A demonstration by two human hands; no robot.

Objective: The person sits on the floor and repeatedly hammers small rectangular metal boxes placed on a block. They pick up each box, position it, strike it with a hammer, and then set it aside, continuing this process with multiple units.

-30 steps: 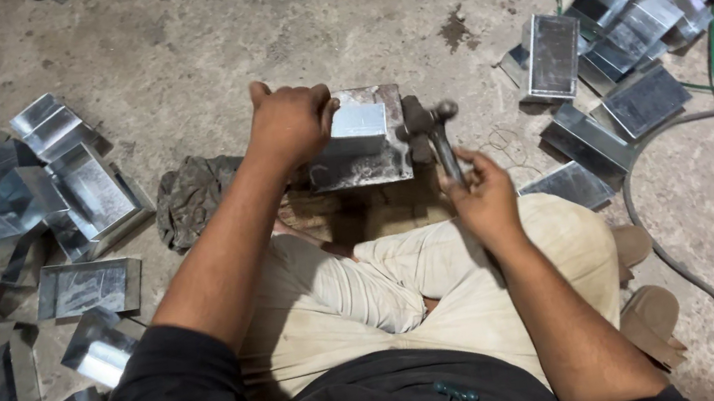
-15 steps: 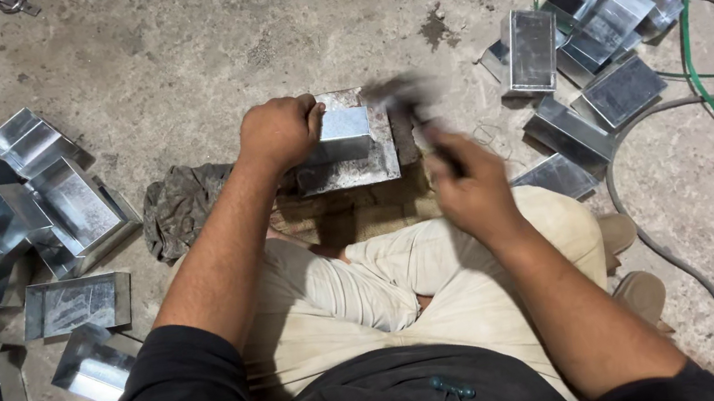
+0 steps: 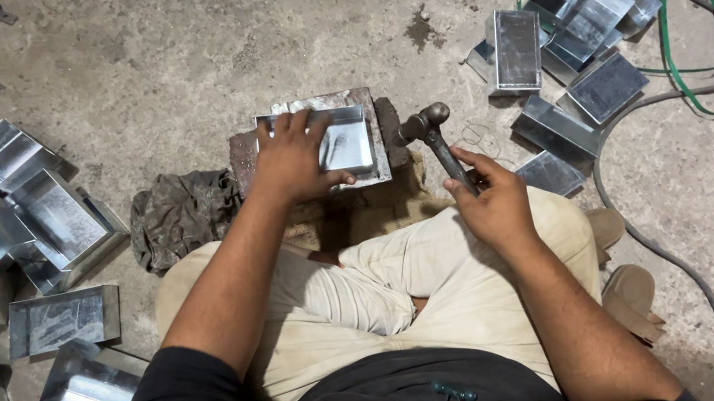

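Head cam, only one view. Compared with a moment before, the sheet-metal tray point(image 3: 337, 141) had been tipped off its edge and lay flat, open side up, on the metal block point(image 3: 354, 97), and the hammer point(image 3: 436, 141) had come away from it to hang just right of the block. Looked to me like the blows on that side were over.

The left hand point(image 3: 294, 158) had its fingers spread flat over the tray's left half, pressing it down. The right hand point(image 3: 494, 202) had its fingers clamped round the hammer's handle. The tray's long axis ran left to right. The hammer's handle pointed away from the fingers, head farthest out. A rag point(image 3: 180, 213) sat left of the left wrist.
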